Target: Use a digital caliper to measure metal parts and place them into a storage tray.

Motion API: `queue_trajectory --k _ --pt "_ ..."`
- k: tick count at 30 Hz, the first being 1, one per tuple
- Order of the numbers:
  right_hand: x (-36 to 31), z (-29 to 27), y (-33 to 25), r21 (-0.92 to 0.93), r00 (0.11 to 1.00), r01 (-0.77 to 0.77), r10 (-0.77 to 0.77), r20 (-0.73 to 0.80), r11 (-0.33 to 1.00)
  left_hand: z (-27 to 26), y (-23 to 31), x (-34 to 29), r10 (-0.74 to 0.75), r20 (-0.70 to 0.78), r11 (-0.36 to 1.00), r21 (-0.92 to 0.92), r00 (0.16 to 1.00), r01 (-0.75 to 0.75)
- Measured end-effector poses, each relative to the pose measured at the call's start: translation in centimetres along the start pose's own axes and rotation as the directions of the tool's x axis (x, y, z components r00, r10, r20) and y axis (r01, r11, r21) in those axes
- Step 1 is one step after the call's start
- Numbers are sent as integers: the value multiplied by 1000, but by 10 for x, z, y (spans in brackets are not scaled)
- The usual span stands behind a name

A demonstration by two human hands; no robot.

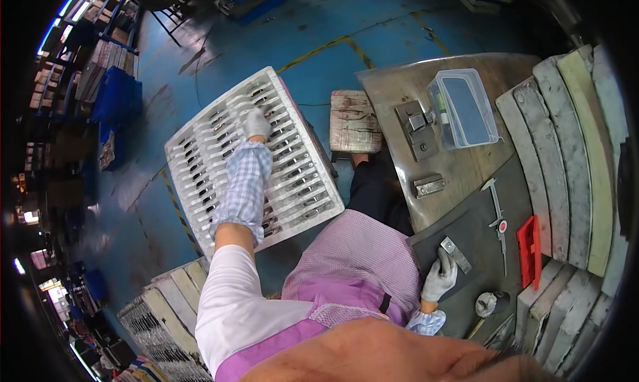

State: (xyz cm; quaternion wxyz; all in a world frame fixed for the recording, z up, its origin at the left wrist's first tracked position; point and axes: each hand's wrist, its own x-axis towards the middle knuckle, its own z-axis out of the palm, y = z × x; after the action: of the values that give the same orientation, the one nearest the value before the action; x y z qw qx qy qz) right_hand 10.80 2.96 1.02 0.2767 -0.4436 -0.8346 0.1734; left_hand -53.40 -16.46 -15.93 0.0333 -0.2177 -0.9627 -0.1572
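A white foam tray (pixel 241 102) with rows of slots stands tilted at my left. Slim shiny metal parts (pixel 311 200) lie in many of its slots. My left hand (pixel 257 124), in a pale glove, is over the tray's upper middle with its fingers drawn together at the slots; whatever they pinch is too small to make out. On the dark mat (pixel 426 239) at the right, my right hand (pixel 439 277), gloved too, has its fingers closed on the near end of a flat metal block (pixel 455 255). The block has a round mark or hole.
The bench holds a metal fixture (pixel 417 129), a clear plastic bin (pixel 469 109), a small metal block (pixel 429 186), a caliper (pixel 498 223) and a red holder (pixel 529 252). Stacked foam trays (pixel 546 162) line the right side. A wrapped stool (pixel 356 121) stands between tray and bench.
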Motion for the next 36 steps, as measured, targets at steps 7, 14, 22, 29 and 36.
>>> queue_trajectory --k 7,14,22,29,36 --pt "9 -10 -13 -40 993 -96 98 66 995 -68 43 10 -141 316 962 268 938 54" --pt "27 -31 -85 324 935 -85 -37 353 942 -189 229 -228 665 466 738 -533 584 -414" --pt "43 -80 -6 511 748 -661 534 393 550 -154 382 -333 632 245 532 -827 735 -183" --pt "39 -62 16 683 778 -593 523 349 427 -130 405 -363 640 116 617 -666 760 -419" --pt "55 -69 18 334 918 -396 357 175 855 -120 414 -380 825 41 510 -485 564 -710"
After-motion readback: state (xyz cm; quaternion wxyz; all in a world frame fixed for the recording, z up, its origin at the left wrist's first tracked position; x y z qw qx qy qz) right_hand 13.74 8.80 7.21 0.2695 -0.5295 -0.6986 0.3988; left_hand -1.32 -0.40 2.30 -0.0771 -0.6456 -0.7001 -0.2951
